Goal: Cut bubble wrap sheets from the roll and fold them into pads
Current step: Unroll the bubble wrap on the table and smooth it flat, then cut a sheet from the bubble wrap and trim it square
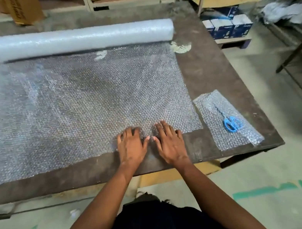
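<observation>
Head view: left hand (131, 148) and right hand (169, 143) press flat, fingers straight, on the unrolled bubble wrap sheet (79, 105) across the counter (207, 63).

Dim, soft light; wide-angle bowing and blur toward the edges.

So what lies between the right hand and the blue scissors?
In the head view, the unrolled sheet's corner, a bare strip of table, then the folded pad under the scissors; right hand.
</observation>
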A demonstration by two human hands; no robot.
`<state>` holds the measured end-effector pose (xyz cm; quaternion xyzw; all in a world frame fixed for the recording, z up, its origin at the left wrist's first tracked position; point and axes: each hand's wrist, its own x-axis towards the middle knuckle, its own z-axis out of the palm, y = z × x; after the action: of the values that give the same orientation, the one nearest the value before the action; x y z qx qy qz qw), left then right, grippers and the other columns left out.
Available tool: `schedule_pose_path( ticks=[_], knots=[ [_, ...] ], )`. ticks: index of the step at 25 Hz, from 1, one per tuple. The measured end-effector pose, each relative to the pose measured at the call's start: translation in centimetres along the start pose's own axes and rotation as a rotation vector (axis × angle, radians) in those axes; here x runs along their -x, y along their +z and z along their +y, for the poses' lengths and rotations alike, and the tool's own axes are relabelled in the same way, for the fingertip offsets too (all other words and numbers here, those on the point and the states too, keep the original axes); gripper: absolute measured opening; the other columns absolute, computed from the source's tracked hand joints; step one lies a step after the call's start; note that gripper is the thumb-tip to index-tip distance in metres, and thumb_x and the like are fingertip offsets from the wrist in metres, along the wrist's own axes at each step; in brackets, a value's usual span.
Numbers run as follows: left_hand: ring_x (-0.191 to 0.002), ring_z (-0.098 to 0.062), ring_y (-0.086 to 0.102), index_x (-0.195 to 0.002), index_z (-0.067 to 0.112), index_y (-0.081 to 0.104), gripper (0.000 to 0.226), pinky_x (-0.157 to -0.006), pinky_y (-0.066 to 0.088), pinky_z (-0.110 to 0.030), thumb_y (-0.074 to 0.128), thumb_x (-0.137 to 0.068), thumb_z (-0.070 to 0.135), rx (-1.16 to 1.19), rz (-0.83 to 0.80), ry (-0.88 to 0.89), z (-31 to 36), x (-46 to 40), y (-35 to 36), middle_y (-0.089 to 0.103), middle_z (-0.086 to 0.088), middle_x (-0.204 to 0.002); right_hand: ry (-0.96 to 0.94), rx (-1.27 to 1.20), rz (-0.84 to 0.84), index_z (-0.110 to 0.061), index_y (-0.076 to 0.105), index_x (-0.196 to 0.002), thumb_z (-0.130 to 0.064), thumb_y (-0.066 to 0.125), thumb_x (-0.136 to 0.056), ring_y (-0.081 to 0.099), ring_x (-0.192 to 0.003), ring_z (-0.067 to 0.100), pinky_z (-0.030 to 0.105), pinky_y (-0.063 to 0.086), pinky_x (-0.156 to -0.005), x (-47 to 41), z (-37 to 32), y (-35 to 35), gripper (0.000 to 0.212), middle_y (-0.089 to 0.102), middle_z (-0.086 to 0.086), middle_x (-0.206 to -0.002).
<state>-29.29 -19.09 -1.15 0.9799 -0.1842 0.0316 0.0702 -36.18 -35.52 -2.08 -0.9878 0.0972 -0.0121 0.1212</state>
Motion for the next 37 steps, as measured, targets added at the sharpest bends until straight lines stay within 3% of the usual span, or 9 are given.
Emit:
schedule_pose_path(
  ticks=[7, 13, 18, 22, 25, 28, 31, 34, 37],
  knots=[
    [-0.113, -0.026, 0.063, -0.134, 0.02, 0.063, 0.043, -0.101, 0.049, -0.044, 0.055, -0.102, 0.047, 0.227, -0.028, 0.205, 7.2, -3.1, -0.2, 0.066, -0.006, -0.122, 0.279, -0.027, 0.24, -0.02, 0.047, -0.151, -0.037, 0.049, -0.106, 0.055, -0.128, 0.025, 0.049, 0.04, -0.103, -1.4, 4.4, -2.1, 0.048, 0.056, 0.003, -0.143],
    [-0.087, -0.023, 0.074, -0.114, 0.02, 0.073, 0.02, -0.081, 0.061, -0.037, 0.069, -0.099, 0.033, 0.64, -0.246, 0.2, 16.0, -4.6, 0.5, 0.079, -0.004, -0.102, 0.527, 0.037, 0.373, -0.016, 0.062, -0.127, -0.021, 0.062, -0.094, 0.06, -0.109, 0.034, 0.05, 0.04, -0.091, -0.7, 14.2, -5.4, 0.033, 0.063, 0.009, -0.115],
    [-0.069, -0.018, 0.075, -0.12, 0.014, 0.065, 0.03, -0.061, 0.064, -0.036, 0.077, -0.096, 0.028, 0.842, -0.438, -0.017, 23.7, -5.9, 2.2, 0.074, -0.001, -0.107, 0.568, 0.028, 0.177, -0.019, 0.053, -0.134, -0.05, 0.067, -0.09, 0.05, -0.117, 0.034, 0.052, 0.038, -0.096, -0.5, 22.6, -8.0, 0.056, 0.051, 0.012, -0.124],
    [-0.085, -0.019, 0.068, -0.114, 0.015, 0.06, 0.036, -0.07, 0.06, -0.033, 0.074, -0.096, 0.043, 0.619, -0.287, -0.077, 28.2, -5.3, 3.4, 0.065, 0.0, -0.099, 0.422, 0.105, -0.015, -0.016, 0.055, -0.135, -0.073, 0.059, -0.09, 0.056, -0.121, 0.036, 0.057, 0.043, -0.101, -0.7, 27.1, -9.5, 0.073, 0.056, 0.013, -0.129],
    [-0.079, -0.017, 0.063, -0.118, 0.011, 0.059, 0.045, -0.063, 0.061, -0.035, 0.071, -0.095, 0.048, 0.457, -0.226, -0.132, 30.2, -4.2, 3.7, 0.063, -0.006, -0.1, 0.324, 0.019, -0.072, -0.021, 0.059, -0.133, -0.072, 0.065, -0.089, 0.06, -0.118, 0.034, 0.053, 0.05, -0.099, -1.5, 28.9, -10.3, 0.068, 0.058, 0.011, -0.129],
    [-0.072, -0.011, 0.06, -0.119, 0.01, 0.058, 0.042, -0.053, 0.05, -0.022, 0.075, -0.094, 0.038, 0.497, -0.198, -0.277, 31.4, -4.0, 3.8, 0.063, -0.003, -0.094, 0.275, -0.143, -0.07, -0.024, 0.067, -0.123, -0.054, 0.069, -0.096, 0.069, -0.105, 0.032, 0.042, 0.055, -0.086, -2.3, 30.2, -10.8, 0.041, 0.066, 0.009, -0.122],
    [-0.085, -0.015, 0.062, -0.115, 0.008, 0.063, 0.038, -0.057, 0.035, -0.016, 0.081, -0.089, 0.03, 0.614, -0.202, -0.484, 32.2, -4.3, 4.1, 0.066, 0.0, -0.094, 0.342, -0.358, -0.053, -0.019, 0.068, -0.106, -0.038, 0.063, -0.104, 0.072, -0.088, 0.034, 0.036, 0.05, -0.072, -2.9, 31.4, -11.0, 0.02, 0.075, 0.01, -0.101],
    [-0.093, -0.018, 0.064, -0.103, 0.015, 0.069, 0.024, -0.071, 0.04, -0.021, 0.084, -0.088, 0.028, 0.658, -0.208, -0.559, 32.6, -4.5, 4.4, 0.069, 0.002, -0.097, 0.449, -0.554, -0.005, -0.006, 0.065, -0.092, -0.028, 0.061, -0.105, 0.07, -0.085, 0.042, 0.036, 0.041, -0.066, -3.9, 33.0, -12.0, 0.026, 0.071, 0.021, -0.086],
    [-0.092, -0.02, 0.066, -0.085, 0.023, 0.065, 0.022, -0.084, 0.053, -0.03, 0.087, -0.084, 0.027, 0.721, -0.213, -0.585, 32.7, -4.4, 4.3, 0.07, 0.003, -0.091, 0.541, -0.568, 0.066, -0.002, 0.067, -0.107, -0.021, 0.059, -0.103, 0.069, -0.099, 0.048, 0.042, 0.045, -0.074, -4.3, 34.8, -13.4, 0.022, 0.072, 0.031, -0.103]
  ],
)
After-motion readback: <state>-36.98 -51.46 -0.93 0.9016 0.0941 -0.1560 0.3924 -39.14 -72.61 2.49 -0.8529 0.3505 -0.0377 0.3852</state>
